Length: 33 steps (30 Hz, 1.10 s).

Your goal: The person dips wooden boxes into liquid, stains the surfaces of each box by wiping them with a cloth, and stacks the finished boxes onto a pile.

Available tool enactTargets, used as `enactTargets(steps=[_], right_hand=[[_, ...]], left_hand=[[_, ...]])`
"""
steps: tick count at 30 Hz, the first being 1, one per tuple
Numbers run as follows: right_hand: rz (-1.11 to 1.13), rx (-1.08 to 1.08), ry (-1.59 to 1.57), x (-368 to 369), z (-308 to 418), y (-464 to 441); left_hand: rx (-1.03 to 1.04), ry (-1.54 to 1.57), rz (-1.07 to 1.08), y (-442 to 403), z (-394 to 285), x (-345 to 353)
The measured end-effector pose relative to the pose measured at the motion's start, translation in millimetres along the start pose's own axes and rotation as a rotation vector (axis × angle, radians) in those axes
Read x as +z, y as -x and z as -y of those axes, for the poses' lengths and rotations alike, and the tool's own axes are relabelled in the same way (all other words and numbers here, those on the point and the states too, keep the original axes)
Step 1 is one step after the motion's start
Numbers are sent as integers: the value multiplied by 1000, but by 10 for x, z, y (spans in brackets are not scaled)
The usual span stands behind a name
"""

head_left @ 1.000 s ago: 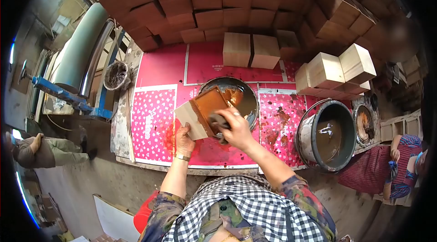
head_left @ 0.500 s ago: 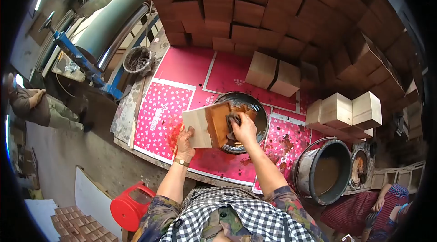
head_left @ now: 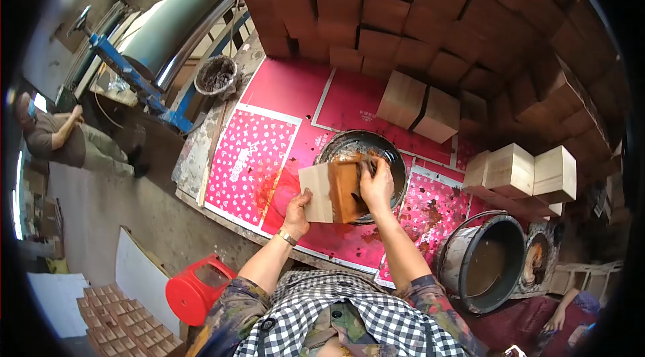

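A wooden box (head_left: 317, 189), bare on its left part and stained orange-brown on its right, is tilted over the near edge of a round dark basin (head_left: 393, 150). My left hand (head_left: 296, 214) grips its bare end. Against the stained part, my right hand (head_left: 377, 186) is closed on a dark rag (head_left: 367, 167), which is partly hidden by the fingers. Brown liquid shows in the basin. Red-brown stains mark the pink sheet (head_left: 252, 169) beside it.
Unstained boxes (head_left: 402, 100) stand behind the basin and more (head_left: 512, 169) at right, before stacked brown boxes (head_left: 383, 14). A large bucket (head_left: 485, 264) holds brown liquid. A red stool (head_left: 195, 290) stands lower left. One person (head_left: 64, 135) is far left, another (head_left: 561, 317) lower right.
The view has turned and shifted. The box has tipped more upright in my left hand, and my right hand with the rag has moved to its upper stained edge.
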State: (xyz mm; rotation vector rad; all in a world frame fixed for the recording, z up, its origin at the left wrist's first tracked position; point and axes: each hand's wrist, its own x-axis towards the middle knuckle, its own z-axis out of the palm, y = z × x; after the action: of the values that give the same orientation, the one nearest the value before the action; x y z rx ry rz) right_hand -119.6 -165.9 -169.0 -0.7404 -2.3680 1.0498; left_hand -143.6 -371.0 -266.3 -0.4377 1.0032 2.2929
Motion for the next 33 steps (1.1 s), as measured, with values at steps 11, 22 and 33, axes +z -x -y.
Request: enactTargets(steps=[11, 22, 33], right_hand=[[318, -530, -238, -416, 196, 189], [46, -91, -185, -550, -1014, 94], [15, -42, -75, -489, -1001, -90]], left_hand=[[-128, 113, 46, -203, -308, 522], [129, -173, 152, -439, -11, 597], [254, -1216, 429, -527, 397, 292]])
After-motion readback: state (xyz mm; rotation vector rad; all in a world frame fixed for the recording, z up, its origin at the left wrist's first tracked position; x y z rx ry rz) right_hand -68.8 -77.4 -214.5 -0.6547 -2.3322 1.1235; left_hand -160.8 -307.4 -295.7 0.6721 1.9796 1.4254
